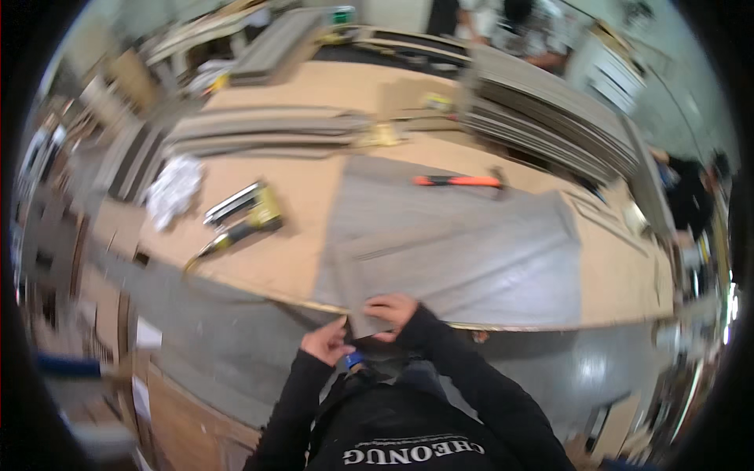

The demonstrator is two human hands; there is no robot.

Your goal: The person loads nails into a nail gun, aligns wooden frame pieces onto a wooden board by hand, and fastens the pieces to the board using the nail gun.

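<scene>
A narrow grey wood-look strip (355,302) reaches over the table's front edge, with its near end between my hands. My right hand (393,311) is closed around that end from the right, fingers bent over its top. My left hand (327,342) is beside the same end, thumb and fingers pinched together; what sits in them is too small to make out. A small blue object (354,361) shows just below my left fingers, its kind unclear. Under and beyond the strip a large grey sheet (503,267) lies on the table.
A hammer (459,181) with an orange handle lies on the sheet. Left are a yellow-green nail gun (255,213) with a hose and crumpled white plastic (174,191). Grey boards (259,129) lie behind; a tall board stack (542,110) stands back right. People (691,192) are beyond the table (294,86).
</scene>
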